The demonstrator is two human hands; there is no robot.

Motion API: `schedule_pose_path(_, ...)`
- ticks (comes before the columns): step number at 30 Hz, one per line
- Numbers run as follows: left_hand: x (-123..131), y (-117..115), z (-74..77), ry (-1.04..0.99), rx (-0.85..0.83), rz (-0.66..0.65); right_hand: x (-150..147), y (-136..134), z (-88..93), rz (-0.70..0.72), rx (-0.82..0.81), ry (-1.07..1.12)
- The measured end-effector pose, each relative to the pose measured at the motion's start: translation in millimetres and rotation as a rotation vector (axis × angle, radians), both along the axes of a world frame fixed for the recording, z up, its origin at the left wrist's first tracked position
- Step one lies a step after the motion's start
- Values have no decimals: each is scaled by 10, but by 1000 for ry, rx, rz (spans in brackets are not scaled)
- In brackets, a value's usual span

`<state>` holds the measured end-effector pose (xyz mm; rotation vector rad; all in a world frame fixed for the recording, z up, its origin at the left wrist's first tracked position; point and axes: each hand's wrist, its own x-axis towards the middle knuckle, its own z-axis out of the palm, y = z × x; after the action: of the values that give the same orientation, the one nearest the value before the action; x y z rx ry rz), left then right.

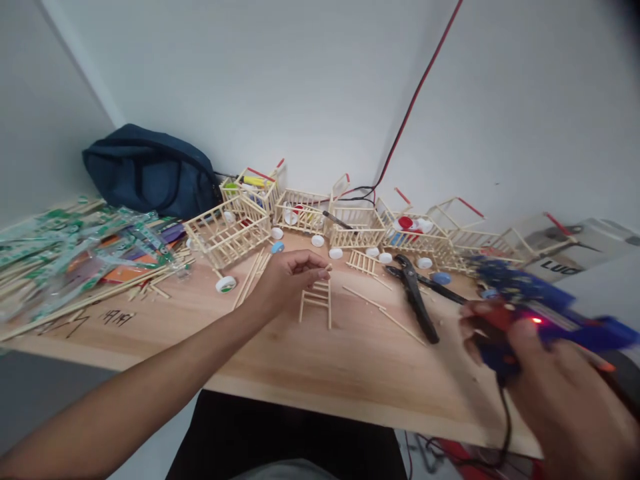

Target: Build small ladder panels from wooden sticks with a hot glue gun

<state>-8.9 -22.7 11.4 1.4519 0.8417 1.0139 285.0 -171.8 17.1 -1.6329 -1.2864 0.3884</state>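
My left hand reaches over the wooden table, its fingers pinched together on the top end of a small ladder-shaped frame of wooden sticks that lies flat on the board. My right hand is at the lower right, wrapped round the grip of a blue glue gun with a red light lit; the gun is blurred by motion. Black pliers lie between the two hands.
A row of stick-built cart frames with bottle caps stands along the wall. A dark blue bag sits back left. Packets of chopsticks and loose sticks cover the left. A red cable runs up the wall.
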Motion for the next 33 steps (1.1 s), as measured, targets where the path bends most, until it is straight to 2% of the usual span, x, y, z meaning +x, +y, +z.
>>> schedule_pose_path(2,-24,19,-6,-18,-26,19,-466,261,-8,128,-1,326)
schedule_pose_path(3,-37,32,-13,-33,-41,29,-656,355,-14,197,-13,411)
schedule_pose_path(5,-60,58,-36,-58,-58,48,-926,477,-35,282,-36,495)
schedule_pose_path(7,-76,78,-64,-71,-48,61,-1061,542,-65,336,-41,523)
schedule_pose_path(13,-72,68,-107,-48,111,122,-1077,573,-151,340,-27,474)
schedule_pose_path(18,-49,23,-61,38,197,181,-1058,523,-185,361,-95,375)
schedule_pose_path(24,-51,11,-39,121,299,226,-1041,516,-227,343,-102,326)
schedule_pose_path(33,-50,27,-88,140,370,238,-944,564,-357,406,-122,266)
